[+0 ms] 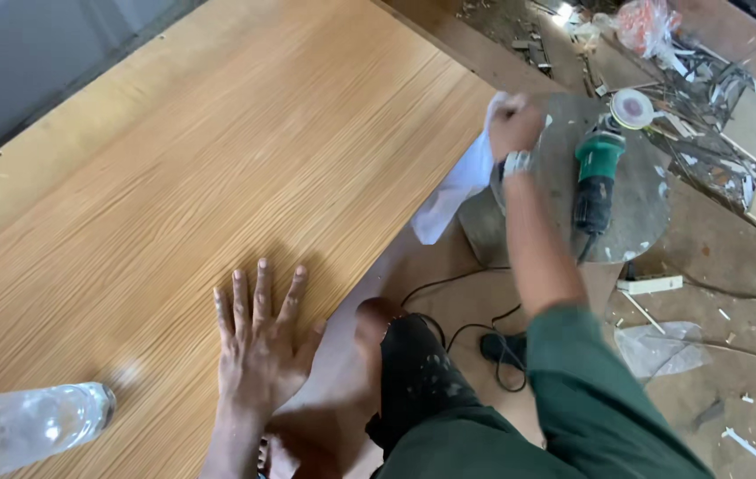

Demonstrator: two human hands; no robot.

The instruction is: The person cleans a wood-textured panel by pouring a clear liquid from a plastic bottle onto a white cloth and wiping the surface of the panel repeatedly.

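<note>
Left hand: the left hand (258, 341) lies palm down on the wooden panel (218, 168), fingers spread wide and flat, gripping nothing.
Right hand: the right hand (513, 124) is closed in a fist around a white cloth (458, 191), at the far right corner of the panel.
White cloth: bunched in the fist above, its loose end hanging down past the panel's right edge.
Wooden panel: a large light oak-grain board, lying flat and filling the left of the view.
Angle grinder: a green and black angle grinder (598, 173) rests on a round grey stand (639, 208) just beside the right hand, not touched; its disc (632, 107) points away.
Plastic bottle: a clear plastic bottle (27, 426) lies on its side on the panel, near the left hand but apart from it.
Floor: black cable (466, 328) and scraps (661, 284) lie below the stand.
</note>
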